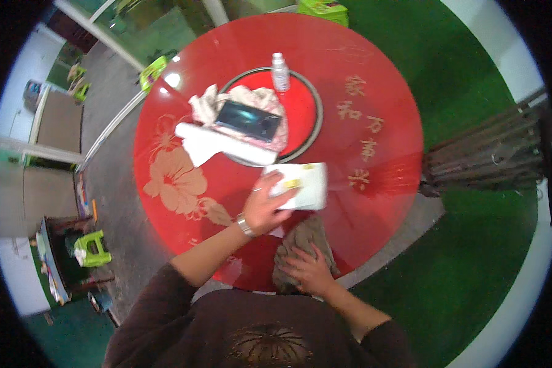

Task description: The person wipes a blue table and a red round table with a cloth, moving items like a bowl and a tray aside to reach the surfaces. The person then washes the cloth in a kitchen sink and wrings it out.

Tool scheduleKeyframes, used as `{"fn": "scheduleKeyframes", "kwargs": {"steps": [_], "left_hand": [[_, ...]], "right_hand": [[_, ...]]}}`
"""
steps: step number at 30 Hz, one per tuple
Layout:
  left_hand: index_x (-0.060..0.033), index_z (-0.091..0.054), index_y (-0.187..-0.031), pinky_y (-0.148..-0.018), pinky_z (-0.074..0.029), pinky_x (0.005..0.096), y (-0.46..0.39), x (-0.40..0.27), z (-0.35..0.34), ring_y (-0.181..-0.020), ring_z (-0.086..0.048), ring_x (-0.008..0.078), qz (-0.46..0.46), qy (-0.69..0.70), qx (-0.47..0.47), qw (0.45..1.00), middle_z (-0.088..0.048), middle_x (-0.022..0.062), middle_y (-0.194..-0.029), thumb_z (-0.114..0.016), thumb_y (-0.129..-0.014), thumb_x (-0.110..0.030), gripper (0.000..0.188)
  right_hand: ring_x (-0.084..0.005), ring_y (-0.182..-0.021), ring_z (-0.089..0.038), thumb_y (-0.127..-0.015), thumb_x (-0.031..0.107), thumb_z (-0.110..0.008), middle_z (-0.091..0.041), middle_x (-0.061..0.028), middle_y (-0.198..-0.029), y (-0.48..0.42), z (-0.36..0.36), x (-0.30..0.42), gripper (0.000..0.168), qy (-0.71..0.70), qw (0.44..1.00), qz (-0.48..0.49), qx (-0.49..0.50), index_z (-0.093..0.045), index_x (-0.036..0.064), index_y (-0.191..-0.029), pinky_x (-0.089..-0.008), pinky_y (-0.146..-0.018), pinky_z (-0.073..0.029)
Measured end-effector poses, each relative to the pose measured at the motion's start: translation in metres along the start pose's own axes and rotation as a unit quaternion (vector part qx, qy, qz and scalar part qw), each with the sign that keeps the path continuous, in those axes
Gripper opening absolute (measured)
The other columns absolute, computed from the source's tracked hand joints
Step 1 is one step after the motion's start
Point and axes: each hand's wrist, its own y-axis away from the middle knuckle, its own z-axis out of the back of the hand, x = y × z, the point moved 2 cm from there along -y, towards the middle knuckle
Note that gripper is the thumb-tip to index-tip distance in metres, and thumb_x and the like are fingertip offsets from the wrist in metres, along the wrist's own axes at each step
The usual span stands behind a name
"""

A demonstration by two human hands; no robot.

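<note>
My left hand (267, 202), with a silver band at the wrist and a ring, grips a white box-like pack (310, 186) with yellow marks, at the near side of the round turntable. My right hand (310, 269) lies spread on a crumpled grey-brown cloth (305, 234) near the front edge of the round red table (372, 216). Beyond my left hand, a white roll (239, 146) with a loose end rests against the turntable. A dark phone-like device (248, 120) lies on a pink and white patterned cloth (278, 103).
A white bottle (280, 73) stands upright on the red turntable (301, 115). Green plastic stools (324, 10) stand past the far edge, and another green stool (94, 249) is at the left. Dark pleated material (482, 158) hangs or stands at the right of the table.
</note>
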Motion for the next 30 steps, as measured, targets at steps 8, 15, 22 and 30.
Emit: {"fn": "scheduleKeyframes", "kwargs": {"steps": [8,15,22,30], "left_hand": [[-0.0254,-0.037,-0.142,-0.104,-0.033,0.0556,-0.050,-0.020,-0.037,-0.135,-0.025,0.0442,0.030,0.005,0.127,0.991,-0.027,0.0241,-0.145,-0.077,-0.069,-0.028,0.083],[-0.0076,-0.050,-0.131,-0.105,-0.032,0.0496,0.070,0.012,0.056,-0.129,-0.035,0.0417,0.124,-0.006,-0.057,0.991,-0.036,0.0225,-0.140,-0.069,-0.078,-0.019,0.058],[-0.0029,-0.046,-0.131,-0.105,-0.031,0.0434,0.251,0.072,0.119,-0.123,-0.040,0.0376,0.463,-0.168,-0.271,0.827,-0.044,0.0224,-0.131,-0.055,-0.091,-0.019,0.044],[-0.0033,-0.043,-0.135,-0.107,-0.030,0.0432,0.301,0.088,0.108,-0.129,-0.037,0.0389,0.558,-0.051,-0.247,0.790,-0.038,0.0270,-0.138,-0.049,-0.095,-0.029,0.048]], "right_hand": [[-0.0245,-0.127,-0.042,-0.064,0.027,-0.075,-0.050,0.0010,-0.129,-0.050,0.005,0.024,0.060,0.032,0.997,-0.036,-0.054,-0.057,0.027,-0.121,-0.0558,-0.098,-0.032],[-0.0243,-0.132,-0.035,-0.071,0.025,-0.071,-0.047,-0.0049,-0.135,-0.218,-0.008,-0.002,0.056,-0.411,0.889,0.008,-0.204,-0.057,0.019,-0.125,-0.0574,-0.102,-0.029],[-0.0255,-0.134,-0.032,-0.070,0.027,-0.072,-0.049,-0.0015,-0.133,-0.317,-0.023,0.093,0.047,0.019,0.982,0.175,-0.067,-0.063,0.026,-0.115,-0.0595,-0.105,-0.024],[-0.0257,-0.132,-0.036,-0.063,0.026,-0.074,-0.050,0.0011,-0.129,-0.170,-0.063,0.140,0.047,-0.005,0.963,0.267,0.024,-0.064,0.027,-0.109,-0.0593,-0.102,-0.026]]}}
